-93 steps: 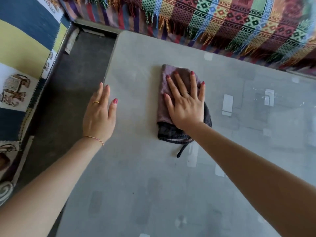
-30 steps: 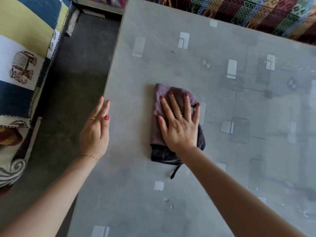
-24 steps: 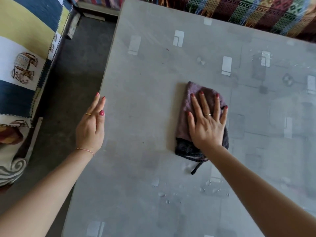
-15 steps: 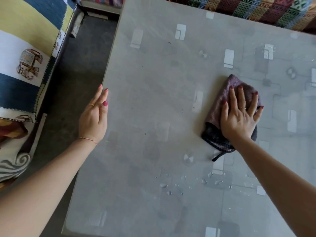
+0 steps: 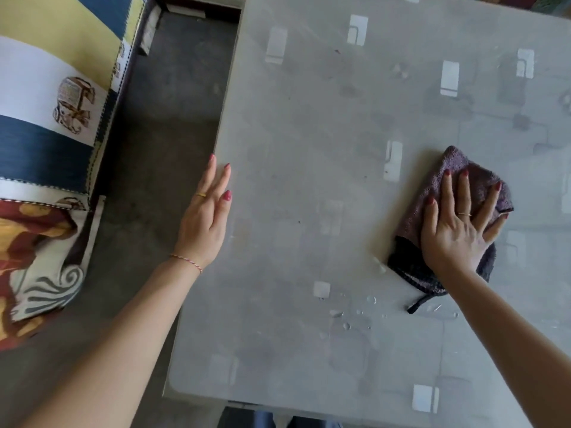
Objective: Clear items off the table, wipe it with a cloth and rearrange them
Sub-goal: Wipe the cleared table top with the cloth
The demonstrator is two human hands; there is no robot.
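A grey glossy table (image 5: 293, 149) fills most of the view. A folded purple and dark cloth (image 5: 432, 183) lies flat on its right part. My right hand (image 5: 457, 223) presses down on the cloth with straight, spread fingers. My left hand (image 5: 205, 217) rests flat at the table's left edge, fingers straight and together. A few water drops (image 5: 346, 316) sit on the surface just in front of the cloth. No other items stand on the table.
Dark floor (image 5: 160, 118) runs along the table's left side. A seat with a blue, yellow and white patterned cover (image 5: 46, 88) stands further left. The table's near edge (image 5: 278, 400) is close to my body.
My right hand has slid the cloth from the table's left-middle toward the right. The left hand has stayed at the left edge.
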